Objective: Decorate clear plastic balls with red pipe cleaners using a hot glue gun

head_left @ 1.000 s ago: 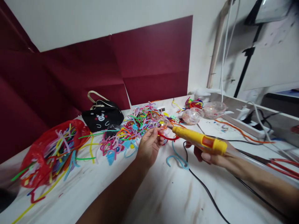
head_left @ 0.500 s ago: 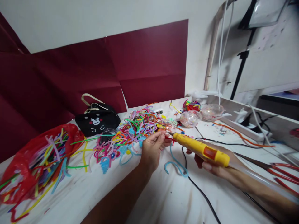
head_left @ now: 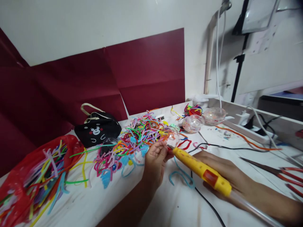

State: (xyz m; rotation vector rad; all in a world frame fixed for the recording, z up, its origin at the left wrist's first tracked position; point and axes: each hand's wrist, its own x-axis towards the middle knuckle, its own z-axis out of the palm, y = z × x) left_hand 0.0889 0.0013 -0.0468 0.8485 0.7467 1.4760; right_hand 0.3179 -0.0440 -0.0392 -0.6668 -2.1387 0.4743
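My left hand [head_left: 155, 162] is closed in a pinch on a red pipe cleaner, mostly hidden by the fingers; a red loop [head_left: 186, 145] shows just beyond them. My right hand [head_left: 228, 175] wraps round a yellow hot glue gun [head_left: 201, 168], a clear glue stick [head_left: 253, 208] jutting from its back. The gun's nozzle [head_left: 170, 147] points at the left fingertips, very close to or touching the red piece. On the table below lies a curled light-blue pipe cleaner [head_left: 182, 178], next to a black cord [head_left: 208, 206].
Behind the left hand is a heap of coloured pipe cleaners [head_left: 144, 130]. A red plastic bag [head_left: 73, 145] of more lies left, near a black pouch [head_left: 98, 129]. Clear plastic balls [head_left: 193, 123] stand at the back. Red-handled scissors [head_left: 272, 170] and a power strip [head_left: 255, 135] are at right.
The view has tilted up and shifted slightly. Both hands stay close together, the glue gun's nozzle still at the left fingertips. More of the red loop beyond the left hand now shows.
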